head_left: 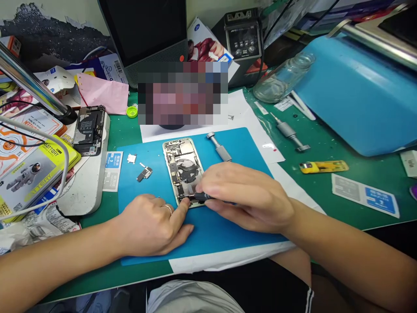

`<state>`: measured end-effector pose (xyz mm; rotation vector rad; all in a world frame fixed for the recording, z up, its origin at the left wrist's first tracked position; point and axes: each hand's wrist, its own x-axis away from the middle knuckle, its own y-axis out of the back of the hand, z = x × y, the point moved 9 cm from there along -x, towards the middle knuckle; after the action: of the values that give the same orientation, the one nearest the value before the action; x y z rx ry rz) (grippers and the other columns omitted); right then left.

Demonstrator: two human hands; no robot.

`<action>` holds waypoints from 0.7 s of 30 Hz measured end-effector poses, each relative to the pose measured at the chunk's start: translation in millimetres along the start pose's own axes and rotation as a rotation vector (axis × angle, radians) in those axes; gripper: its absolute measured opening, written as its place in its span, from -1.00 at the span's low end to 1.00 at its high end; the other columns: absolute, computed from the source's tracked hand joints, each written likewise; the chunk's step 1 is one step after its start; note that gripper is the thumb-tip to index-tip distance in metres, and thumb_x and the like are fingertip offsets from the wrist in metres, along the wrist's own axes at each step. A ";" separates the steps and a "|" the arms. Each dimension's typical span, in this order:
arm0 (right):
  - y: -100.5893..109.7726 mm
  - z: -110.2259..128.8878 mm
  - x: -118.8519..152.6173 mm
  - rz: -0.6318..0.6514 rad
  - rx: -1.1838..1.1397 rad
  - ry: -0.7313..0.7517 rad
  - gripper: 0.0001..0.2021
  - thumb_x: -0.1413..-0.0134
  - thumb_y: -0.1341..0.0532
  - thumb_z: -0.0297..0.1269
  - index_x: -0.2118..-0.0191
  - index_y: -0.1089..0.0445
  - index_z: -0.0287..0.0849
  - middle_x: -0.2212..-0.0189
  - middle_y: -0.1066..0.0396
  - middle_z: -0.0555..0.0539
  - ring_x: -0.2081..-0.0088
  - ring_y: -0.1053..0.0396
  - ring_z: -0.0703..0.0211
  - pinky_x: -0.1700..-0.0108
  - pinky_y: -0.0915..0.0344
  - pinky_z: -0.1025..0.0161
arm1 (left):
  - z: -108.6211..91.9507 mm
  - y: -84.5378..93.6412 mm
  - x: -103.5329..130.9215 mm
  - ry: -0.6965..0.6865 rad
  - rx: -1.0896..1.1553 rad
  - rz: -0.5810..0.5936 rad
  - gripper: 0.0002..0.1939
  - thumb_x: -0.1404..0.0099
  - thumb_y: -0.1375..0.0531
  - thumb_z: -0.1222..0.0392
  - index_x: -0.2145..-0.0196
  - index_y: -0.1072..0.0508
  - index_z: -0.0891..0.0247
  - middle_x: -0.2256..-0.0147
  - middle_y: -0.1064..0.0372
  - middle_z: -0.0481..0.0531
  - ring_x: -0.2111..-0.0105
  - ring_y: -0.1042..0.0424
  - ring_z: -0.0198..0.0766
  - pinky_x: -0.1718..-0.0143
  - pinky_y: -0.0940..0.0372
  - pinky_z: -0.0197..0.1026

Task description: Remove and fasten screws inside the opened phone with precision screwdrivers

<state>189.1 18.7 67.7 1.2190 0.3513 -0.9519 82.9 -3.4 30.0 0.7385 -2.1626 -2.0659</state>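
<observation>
An opened smartphone (186,169), its inner parts bare, lies on a blue mat (150,234). My left hand (156,224), with a ring on one finger, is mostly curled; its index fingertip holds down the phone's near end. My right hand (244,195) is closed around a slim dark tool (202,197) whose tip meets the same end of the phone. The exact kind of tool is hidden by the fingers. To the phone's left lie a small dark phone part (145,172) and a silver metal plate (132,158). Beyond my right hand rests a grey screwdriver (219,147).
At the left another opened phone (88,130) sits on a white lamp base (86,187) beside battery boxes (35,178). A second grey screwdriver (289,131), a yellow cutter (324,167) and a glass jar (283,80) lie to the right. A screen device (146,30) stands behind.
</observation>
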 end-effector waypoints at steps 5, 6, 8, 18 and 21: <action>1.6 -1.8 -1.4 -0.005 0.024 -0.014 -0.69 -0.37 -0.13 -0.38 -0.18 -0.25 -0.24 0.17 -0.58 -0.21 0.13 -0.56 0.11 0.10 -0.53 0.14 | 1.2 -0.3 0.0 0.016 0.012 0.007 -0.56 -0.57 0.05 0.13 0.03 -0.50 0.54 0.60 -0.42 -0.04 0.65 -0.42 -0.20 0.66 -0.23 -0.11; 0.8 -2.4 -1.4 0.005 0.008 -0.021 -0.65 -0.37 -0.11 -0.42 -0.21 -0.22 -0.23 0.14 -0.58 -0.21 0.10 -0.56 0.11 0.07 -0.54 0.14 | 1.5 -0.3 0.1 0.018 0.016 0.006 -0.56 -0.57 0.05 0.13 0.03 -0.50 0.54 0.60 -0.42 -0.04 0.65 -0.42 -0.20 0.66 -0.23 -0.11; 0.3 -3.1 -0.9 0.009 0.006 -0.031 -0.60 -0.34 -0.12 -0.47 -0.25 -0.19 -0.21 0.18 -0.59 -0.17 0.14 -0.56 0.12 0.08 -0.54 0.14 | 1.8 -0.8 0.0 0.016 0.018 0.008 -0.56 -0.57 0.05 0.13 0.04 -0.51 0.53 0.61 -0.41 -0.04 0.66 -0.41 -0.20 0.67 -0.21 -0.11; 0.0 2.7 -1.5 0.019 0.030 -0.016 -0.66 -0.31 -0.16 -0.53 -0.16 -0.28 -0.26 0.20 -0.60 -0.19 0.18 -0.55 0.12 0.10 -0.54 0.15 | 0.1 -1.0 -0.1 0.005 0.019 0.008 -0.55 -0.57 0.08 0.14 0.07 -0.51 0.51 0.62 -0.40 -0.05 0.66 -0.41 -0.22 0.66 -0.21 -0.12; 3.1 2.2 -1.5 -0.012 0.024 -0.016 -0.65 -0.33 -0.17 -0.46 -0.19 -0.27 -0.23 0.22 -0.60 -0.16 0.23 -0.55 0.15 0.14 -0.54 0.16 | 0.7 -0.9 -1.1 0.011 0.010 0.015 -0.57 -0.57 0.07 0.14 0.08 -0.51 0.50 0.62 -0.40 -0.05 0.66 -0.41 -0.21 0.66 -0.22 -0.12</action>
<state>190.1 17.4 71.4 1.2312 0.3356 -0.9780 83.8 -2.3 29.3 0.7307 -2.1672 -2.0413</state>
